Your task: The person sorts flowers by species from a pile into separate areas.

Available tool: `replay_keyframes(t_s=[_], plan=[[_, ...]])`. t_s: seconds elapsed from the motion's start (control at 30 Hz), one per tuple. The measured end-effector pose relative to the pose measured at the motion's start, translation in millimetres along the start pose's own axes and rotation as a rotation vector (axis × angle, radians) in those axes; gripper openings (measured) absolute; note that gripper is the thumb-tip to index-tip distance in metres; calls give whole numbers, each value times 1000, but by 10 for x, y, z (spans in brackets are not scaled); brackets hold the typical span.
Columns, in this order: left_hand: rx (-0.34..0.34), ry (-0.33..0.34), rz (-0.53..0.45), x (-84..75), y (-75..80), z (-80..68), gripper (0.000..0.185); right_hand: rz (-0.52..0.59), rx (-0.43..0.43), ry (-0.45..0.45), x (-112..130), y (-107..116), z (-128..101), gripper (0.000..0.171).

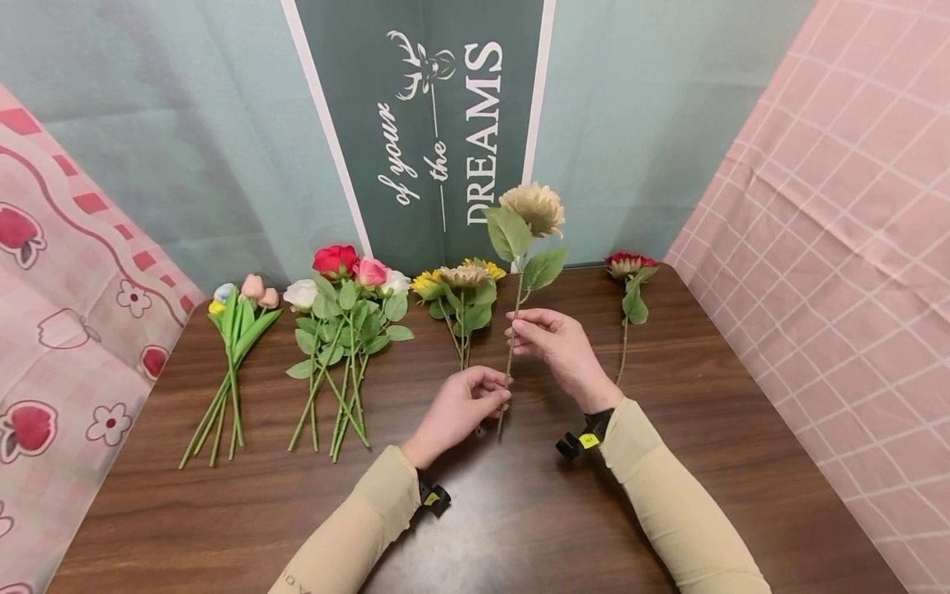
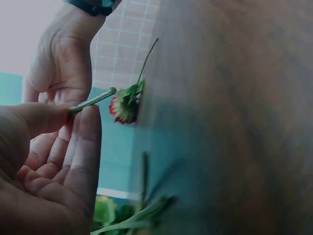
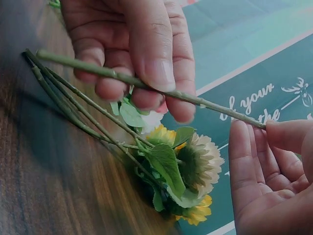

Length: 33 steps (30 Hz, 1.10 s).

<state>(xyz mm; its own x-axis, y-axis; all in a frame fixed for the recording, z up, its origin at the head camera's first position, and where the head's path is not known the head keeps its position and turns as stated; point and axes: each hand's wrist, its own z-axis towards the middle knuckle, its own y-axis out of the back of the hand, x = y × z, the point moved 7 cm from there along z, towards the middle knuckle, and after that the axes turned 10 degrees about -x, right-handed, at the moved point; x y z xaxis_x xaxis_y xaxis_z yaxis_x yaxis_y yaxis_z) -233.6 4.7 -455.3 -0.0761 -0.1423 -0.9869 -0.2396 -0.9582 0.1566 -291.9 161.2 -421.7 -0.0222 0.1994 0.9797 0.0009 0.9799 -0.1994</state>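
Note:
A tan artificial flower (image 1: 533, 206) with two green leaves stands upright above the brown table (image 1: 668, 462). Both hands hold its thin stem (image 1: 512, 338). My left hand (image 1: 501, 394) pinches the lower stem between thumb and fingertips, near its cut end. My right hand (image 1: 517, 328) pinches the stem higher up, just under the leaves. In the left wrist view the left hand (image 2: 73, 115) grips the stem (image 2: 93, 101) with the right hand (image 2: 58, 63) behind it. In the right wrist view the stem (image 3: 205, 102) runs from the left hand (image 3: 146, 73) to the right hand (image 3: 266, 132).
Along the table's back lie a tulip bunch (image 1: 233, 330), a bunch of red, pink and white roses (image 1: 345, 313), a sunflower bunch (image 1: 460, 289) and a single red flower (image 1: 629, 268). A green "DREAMS" sign (image 1: 438, 124) stands behind; pink cloths hang at both sides.

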Motion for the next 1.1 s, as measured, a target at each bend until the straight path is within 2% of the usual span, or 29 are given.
replay_keyframes(t_s=[0.17,0.3,0.43,0.57,0.7,0.87,0.97,1.1], plan=[[-25,-77,266,-139,110,-11,18,-59,-30,-32,7,13,19,34],[-11,-146,456,-203,160,-24,18,-109,-27,-84,-73,26,72,32],[-24,-205,670,-226,264,-58,24,-132,-12,-133,-202,23,157,32],[-78,-240,829,-220,446,-103,33,-141,-11,-181,-344,-6,249,34],[-98,-255,906,-189,594,-161,40,-165,-17,-247,-498,-32,317,33],[-62,-270,942,-119,630,-232,41,-243,6,-322,-642,-20,342,31],[-53,-289,950,-106,612,-258,41,-317,44,-328,-674,-22,349,31],[-43,-295,960,-112,580,-269,40,-408,91,-293,-663,-39,368,27]])
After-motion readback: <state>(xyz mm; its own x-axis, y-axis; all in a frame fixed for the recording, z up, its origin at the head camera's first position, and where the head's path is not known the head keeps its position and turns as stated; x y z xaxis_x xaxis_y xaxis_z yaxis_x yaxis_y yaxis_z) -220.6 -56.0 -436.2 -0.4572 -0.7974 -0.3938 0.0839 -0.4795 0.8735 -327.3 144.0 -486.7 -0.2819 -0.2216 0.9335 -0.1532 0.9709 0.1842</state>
